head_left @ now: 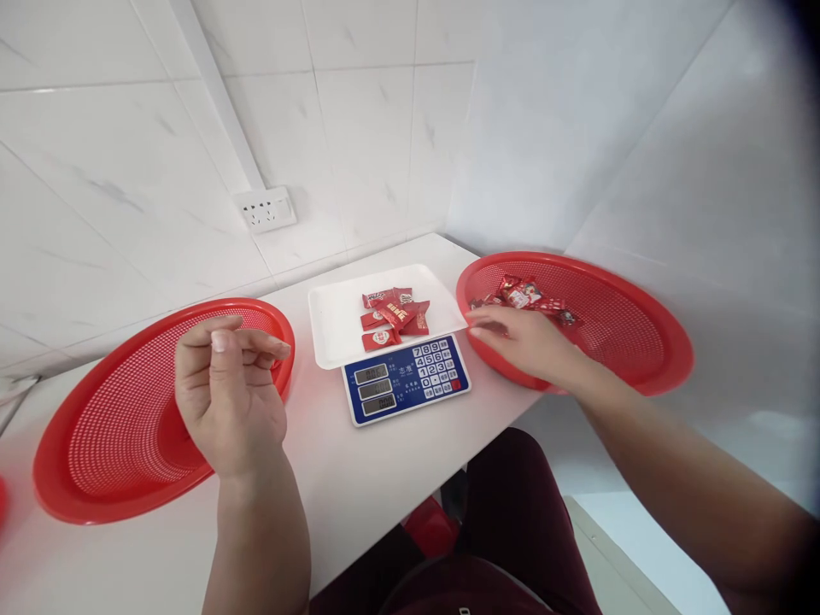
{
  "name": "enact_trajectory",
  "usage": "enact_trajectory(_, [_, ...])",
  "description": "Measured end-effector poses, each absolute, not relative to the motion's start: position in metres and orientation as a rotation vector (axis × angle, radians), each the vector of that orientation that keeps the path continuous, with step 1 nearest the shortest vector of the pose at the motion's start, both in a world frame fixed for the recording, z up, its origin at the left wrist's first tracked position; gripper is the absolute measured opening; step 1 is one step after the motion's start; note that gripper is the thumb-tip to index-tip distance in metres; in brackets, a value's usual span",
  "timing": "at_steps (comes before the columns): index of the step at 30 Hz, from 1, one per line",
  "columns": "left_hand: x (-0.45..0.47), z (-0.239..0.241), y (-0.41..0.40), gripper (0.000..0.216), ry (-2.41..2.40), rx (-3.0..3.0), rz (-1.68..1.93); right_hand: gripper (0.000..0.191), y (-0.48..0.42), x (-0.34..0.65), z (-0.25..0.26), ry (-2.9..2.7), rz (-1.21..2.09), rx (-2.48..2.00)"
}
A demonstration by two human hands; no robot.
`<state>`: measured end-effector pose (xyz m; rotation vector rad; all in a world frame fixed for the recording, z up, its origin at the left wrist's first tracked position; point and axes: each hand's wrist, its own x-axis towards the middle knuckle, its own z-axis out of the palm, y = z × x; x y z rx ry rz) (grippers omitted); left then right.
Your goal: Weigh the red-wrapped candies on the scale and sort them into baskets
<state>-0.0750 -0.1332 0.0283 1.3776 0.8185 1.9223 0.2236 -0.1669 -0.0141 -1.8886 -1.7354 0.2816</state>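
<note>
My left hand (231, 393) is raised above the right part of the left red basket (77, 478). Its fingers are loosely curled and apart, with nothing visible in them. My right hand (529, 342) reaches over the near left rim of the right red basket (666, 350), its fingers stretched toward the tray and apparently empty. Between the hands, a white tray (333, 316) sits on a digital scale (410, 384) with a blue panel. Several red wrapped packets (397, 313) lie in a loose pile on the tray. More red wrapped packets (522, 292) are inside the right basket.
The white table (346, 487) stands against a tiled wall with a socket (266, 209) at the back. A grey-white panel (615, 128) rises at the right. My legs (518, 512) are below the table's front edge.
</note>
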Motion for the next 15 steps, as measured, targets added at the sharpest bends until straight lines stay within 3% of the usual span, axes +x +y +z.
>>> enact_trajectory(15, [-0.082,0.027,-0.131,0.008,0.709,1.344,1.888,0.032,-0.08,0.178,-0.039,-2.037,0.241,-1.834])
